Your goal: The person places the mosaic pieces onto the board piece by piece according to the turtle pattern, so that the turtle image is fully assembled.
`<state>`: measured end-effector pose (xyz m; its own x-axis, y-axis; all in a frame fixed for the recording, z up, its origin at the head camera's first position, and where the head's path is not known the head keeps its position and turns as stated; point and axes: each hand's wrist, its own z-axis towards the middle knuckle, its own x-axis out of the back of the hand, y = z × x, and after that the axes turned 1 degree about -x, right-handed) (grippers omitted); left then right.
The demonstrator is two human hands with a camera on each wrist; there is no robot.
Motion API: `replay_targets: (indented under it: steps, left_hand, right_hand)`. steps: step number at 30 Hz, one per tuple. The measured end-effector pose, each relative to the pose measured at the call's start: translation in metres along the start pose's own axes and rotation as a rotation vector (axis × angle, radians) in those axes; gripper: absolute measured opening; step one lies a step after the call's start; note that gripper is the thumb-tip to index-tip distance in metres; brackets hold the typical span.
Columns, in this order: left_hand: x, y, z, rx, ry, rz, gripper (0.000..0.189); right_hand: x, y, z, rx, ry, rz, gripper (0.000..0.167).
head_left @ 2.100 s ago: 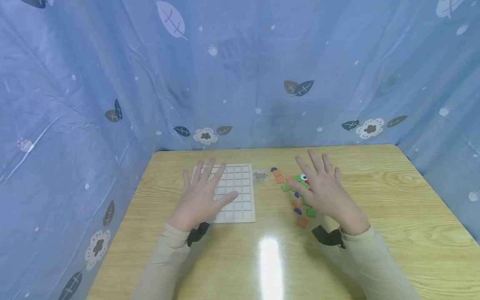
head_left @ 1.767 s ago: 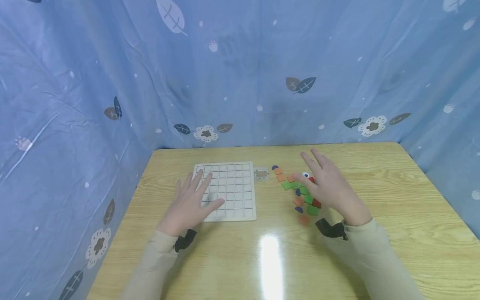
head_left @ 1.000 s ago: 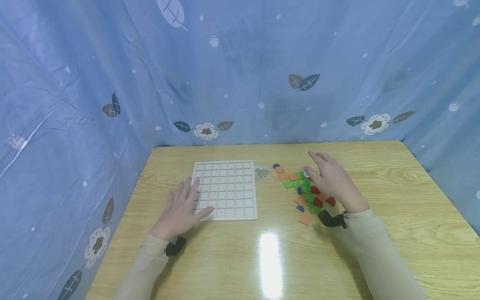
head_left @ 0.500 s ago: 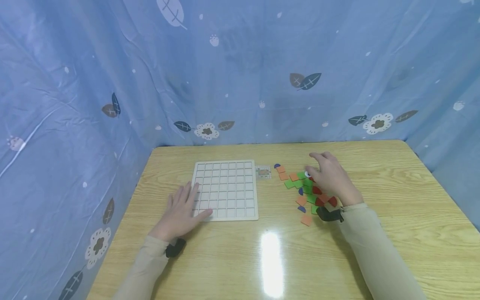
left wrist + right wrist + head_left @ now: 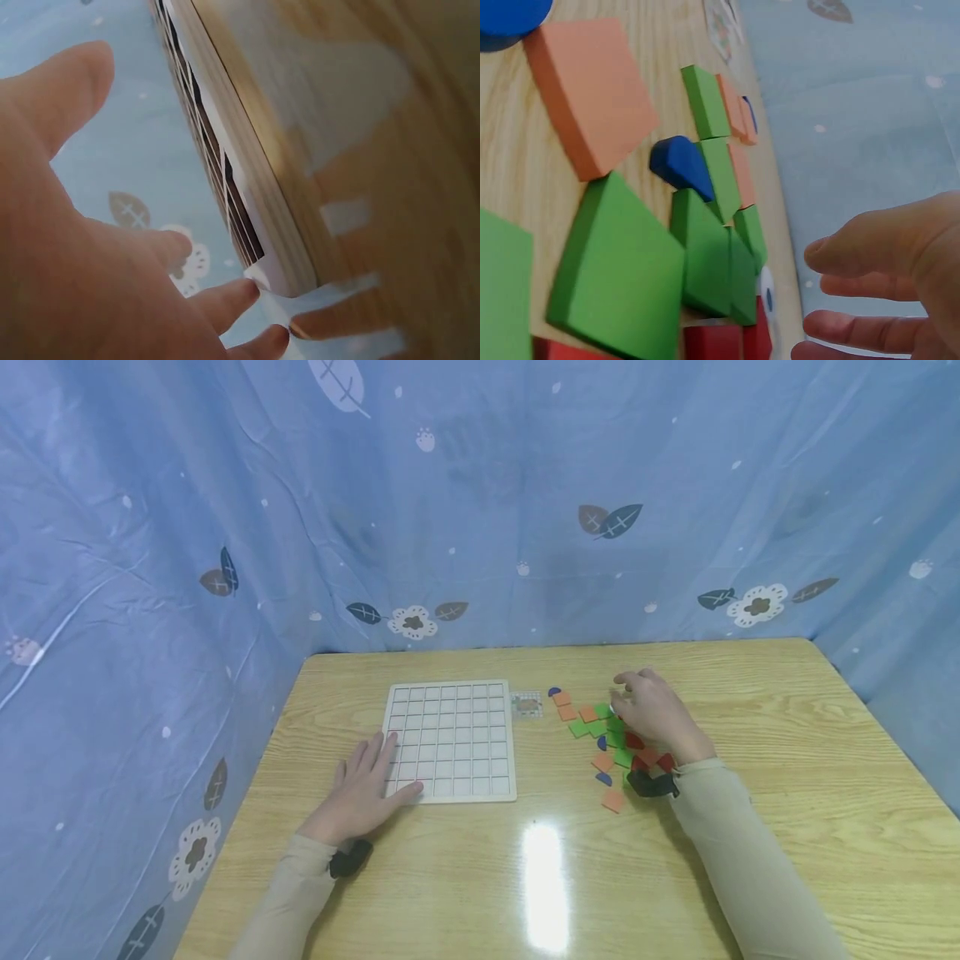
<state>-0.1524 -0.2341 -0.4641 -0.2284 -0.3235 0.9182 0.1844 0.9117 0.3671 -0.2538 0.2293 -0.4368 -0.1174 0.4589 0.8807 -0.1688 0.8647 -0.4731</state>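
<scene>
The coloured tiles [image 5: 603,763] are scattered right of the gridded board [image 5: 452,741] (0 seated yet, all seemingly left); nothing is gripped by the spread left hand [image 5: 354,795] or loosely bent right hand [image 5: 656,710].

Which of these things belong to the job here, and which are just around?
Probably the job:
board, left hand at its edge
coloured tiles, near the right hand
card, between board and tiles

Probably just around:
table
curtain
black wrist bands
</scene>
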Motion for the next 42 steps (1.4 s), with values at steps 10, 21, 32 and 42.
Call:
replay_targets:
  steps: [10, 21, 32, 42]
  left_hand:
    - [-0.002, -0.003, 0.001, 0.031, -0.035, -0.029, 0.105]
    - [-0.008, -0.006, 0.003, 0.011, -0.009, -0.038, 0.109]
    - [-0.012, -0.009, 0.004, 0.031, -0.035, -0.041, 0.108]
    - [-0.019, -0.016, 0.005, 0.016, -0.014, -0.059, 0.112]
  right_hand:
    - [-0.010, 0.005, 0.004, -0.002, -0.054, -0.020, 0.039]
    - [-0.013, 0.008, 0.004, 0.008, -0.024, -0.023, 0.034]
    - [-0.014, 0.010, 0.006, 0.045, -0.020, -0.034, 0.028]
    - [-0.013, 0.010, 0.005, 0.057, -0.016, -0.036, 0.029]
